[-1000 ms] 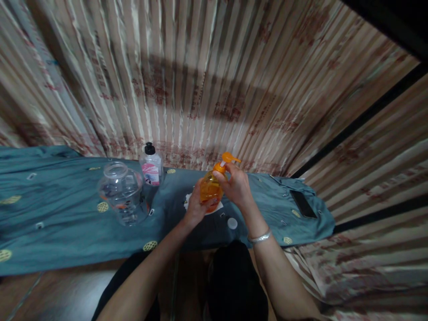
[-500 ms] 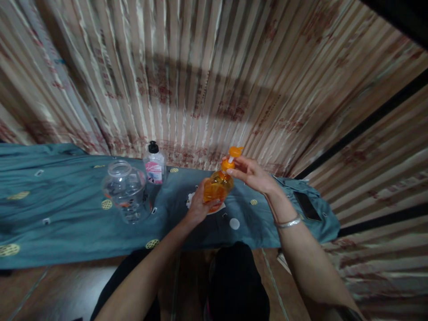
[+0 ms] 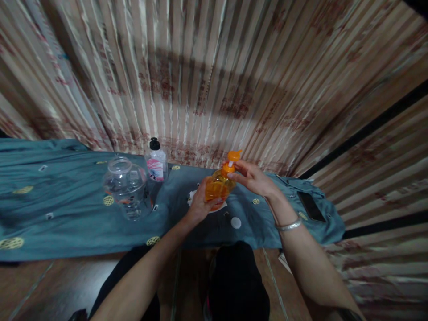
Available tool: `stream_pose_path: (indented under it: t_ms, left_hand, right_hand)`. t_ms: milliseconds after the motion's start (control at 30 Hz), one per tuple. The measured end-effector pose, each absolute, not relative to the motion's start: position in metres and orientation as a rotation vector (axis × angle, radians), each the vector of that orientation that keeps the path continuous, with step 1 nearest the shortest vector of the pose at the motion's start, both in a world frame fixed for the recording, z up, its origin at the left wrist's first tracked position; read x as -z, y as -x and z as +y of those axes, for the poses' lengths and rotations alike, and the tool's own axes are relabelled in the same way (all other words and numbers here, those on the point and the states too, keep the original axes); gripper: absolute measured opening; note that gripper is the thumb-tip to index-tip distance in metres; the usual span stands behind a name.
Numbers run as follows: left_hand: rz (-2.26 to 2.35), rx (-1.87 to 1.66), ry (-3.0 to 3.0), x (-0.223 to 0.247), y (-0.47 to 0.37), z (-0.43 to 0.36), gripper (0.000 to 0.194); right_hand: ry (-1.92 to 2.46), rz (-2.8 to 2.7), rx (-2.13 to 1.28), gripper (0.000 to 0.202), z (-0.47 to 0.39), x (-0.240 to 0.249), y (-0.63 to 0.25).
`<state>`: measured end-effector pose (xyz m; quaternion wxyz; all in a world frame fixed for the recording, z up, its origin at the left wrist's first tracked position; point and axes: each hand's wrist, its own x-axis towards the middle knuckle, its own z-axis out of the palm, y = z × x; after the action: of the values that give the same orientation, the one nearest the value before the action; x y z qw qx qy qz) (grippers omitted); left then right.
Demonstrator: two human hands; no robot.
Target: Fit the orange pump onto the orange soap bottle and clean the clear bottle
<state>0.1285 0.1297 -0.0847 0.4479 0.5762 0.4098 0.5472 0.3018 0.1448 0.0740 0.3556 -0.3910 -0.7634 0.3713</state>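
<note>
An orange pump bottle is tilted to the right over the cloth-covered table, with orange liquid inside. My left hand is wrapped round its body. The fingers of my right hand grip the orange collar just below the pump head. Under the bottle lies a white patterned piece, partly hidden by my left hand. A small white disc rests on the cloth in front of the bottle.
To the left stand a clear wide-mouthed jar and a clear bottle with a black cap and pink label. A dark phone lies at the table's right end. A pleated curtain hangs behind the green cloth.
The pump head sits slightly lower and farther left against my right fingers. The whole view has shifted a little; both hands keep their places on the bottle.
</note>
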Motion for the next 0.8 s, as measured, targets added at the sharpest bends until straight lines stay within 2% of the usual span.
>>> stream_pose_path:
  t_ms: [267,500,633,800]
  left_hand:
    - [1.033,-1.371,-1.438,0.089,-0.128,0.131,0.079]
    - [1.029,-1.408,-1.478,0.09,-0.129,0.131,0.074]
    - [1.042,-1.418,-1.493,0.095,-0.129,0.131,0.079]
    - [1.03,-1.416,-1.514,0.097,-0.128,0.132,0.082]
  right_hand:
    - [1.003,-1.947,-0.909,0.047,0.143,-0.057,-0.303]
    - [1.26,-1.876,-0.416,0.035,0.129,-0.048,-0.286]
    - [1.384,-1.657,-0.2,0.042,0.122,-0.036,-0.268]
    - [1.42,-1.414,-0.124,0.047,0.125,-0.023,-0.248]
